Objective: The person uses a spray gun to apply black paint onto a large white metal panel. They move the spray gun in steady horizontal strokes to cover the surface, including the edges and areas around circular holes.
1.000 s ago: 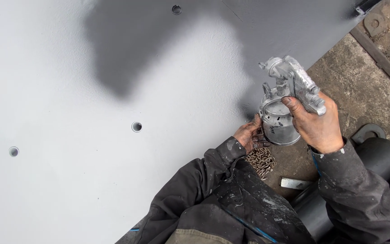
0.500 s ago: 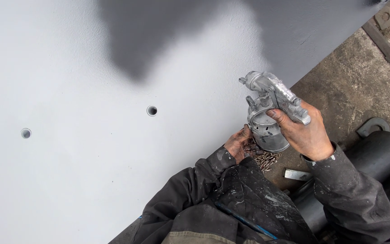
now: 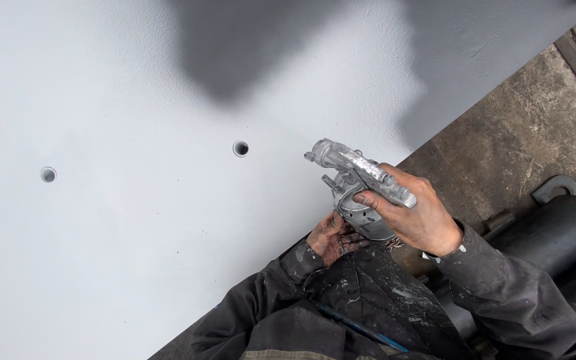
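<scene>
Grey-painted panel [image 3: 135, 220] fills the view; at its lower right edge, left hand [image 3: 331, 239] cups the spray gun [image 3: 358, 183] cup from below, right hand [image 3: 418, 217] clenched round its grip, nozzle aimed up-left toward the nearer hole [image 3: 241, 148].

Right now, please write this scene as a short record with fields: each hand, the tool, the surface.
right hand: grips the spray gun from above
left hand: under the gun, at its cup
spray gun: silver, paint-crusted, nozzle toward the panel
panel: large, flat, pale grey, darker patches at the top
holes: two round ones in the panel
floor: bare concrete, right of the panel
</scene>
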